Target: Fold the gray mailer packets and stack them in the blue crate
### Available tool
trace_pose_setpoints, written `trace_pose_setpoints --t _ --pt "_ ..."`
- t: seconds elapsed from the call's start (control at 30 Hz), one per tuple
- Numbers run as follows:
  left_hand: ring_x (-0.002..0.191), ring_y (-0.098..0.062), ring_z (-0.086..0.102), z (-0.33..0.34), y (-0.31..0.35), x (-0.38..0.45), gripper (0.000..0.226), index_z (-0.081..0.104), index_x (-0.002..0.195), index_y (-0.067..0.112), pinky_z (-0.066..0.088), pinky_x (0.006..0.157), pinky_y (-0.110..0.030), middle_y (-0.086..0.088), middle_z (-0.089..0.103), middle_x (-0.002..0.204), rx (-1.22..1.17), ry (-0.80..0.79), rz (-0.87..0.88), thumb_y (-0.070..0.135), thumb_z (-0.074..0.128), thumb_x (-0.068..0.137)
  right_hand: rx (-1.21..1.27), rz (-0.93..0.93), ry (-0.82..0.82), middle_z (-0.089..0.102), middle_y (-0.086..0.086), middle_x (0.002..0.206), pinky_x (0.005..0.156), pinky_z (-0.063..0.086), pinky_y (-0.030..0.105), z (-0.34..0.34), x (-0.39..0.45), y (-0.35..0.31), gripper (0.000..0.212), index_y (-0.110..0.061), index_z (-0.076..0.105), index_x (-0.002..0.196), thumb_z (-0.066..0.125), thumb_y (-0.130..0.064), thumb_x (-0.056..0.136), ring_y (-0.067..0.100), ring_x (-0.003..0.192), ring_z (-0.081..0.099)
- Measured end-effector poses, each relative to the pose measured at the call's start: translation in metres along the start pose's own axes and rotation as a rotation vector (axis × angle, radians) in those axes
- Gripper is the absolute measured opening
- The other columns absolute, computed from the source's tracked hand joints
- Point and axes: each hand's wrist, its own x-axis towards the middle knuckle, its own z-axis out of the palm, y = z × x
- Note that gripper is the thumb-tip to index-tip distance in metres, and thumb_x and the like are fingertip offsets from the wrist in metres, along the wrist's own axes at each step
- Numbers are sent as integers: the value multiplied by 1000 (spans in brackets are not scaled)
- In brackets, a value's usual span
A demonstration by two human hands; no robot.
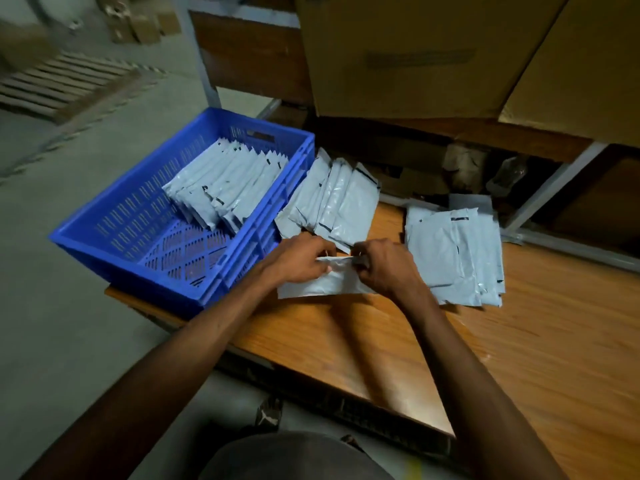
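Seen from above — left hand (298, 259) and right hand (382, 263) both pinching the top edge of one gray mailer packet (323, 284) on the wooden table (519, 341). Folded packets (221, 183) stacked in blue crate (114, 216), just left.

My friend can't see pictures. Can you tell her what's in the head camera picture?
Two hands, left hand and right hand, pinch a gray mailer packet on a wooden table, folding its top edge. A blue crate at the left holds a row of folded packets. More packets lean against the crate, and a flat pile lies at the right.
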Motion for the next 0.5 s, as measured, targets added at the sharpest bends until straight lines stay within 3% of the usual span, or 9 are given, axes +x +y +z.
trace_pose_setpoints --t 0.17,0.3,0.4,0.5 --pt "107 -23 65 -82 -5 -13 28 67 117 36 53 84 -40 3 75 106 -17 137 -69 45 69 91 6 -169 153 74 1 100 82 43 39 -66 32 -27 13 -25 70 101 65 -23 89 27 100 66" --pt "101 -23 66 -145 -16 -38 26 69 112 36 53 82 -40 6 76 103 -12 285 -116 46 67 89 11 -341 232 65 -1 97 98 38 49 -110 61 -66 9 -24 60 91 64 -21 84 26 106 60" --pt "107 -19 66 -177 -40 -61 28 72 117 30 52 84 -35 6 76 113 28 379 -162 40 73 91 4 -452 263 64 -3 98 103 34 51 -120 93 -100 14 -24 62 96 62 -20 82 26 109 61" --pt "102 -22 68 -194 -79 -83 31 72 117 30 51 81 -36 5 76 108 76 388 -245 45 71 89 98 -530 278 67 0 103 100 37 51 -107 125 -137 20 -21 66 104 62 -18 84 29 111 62"
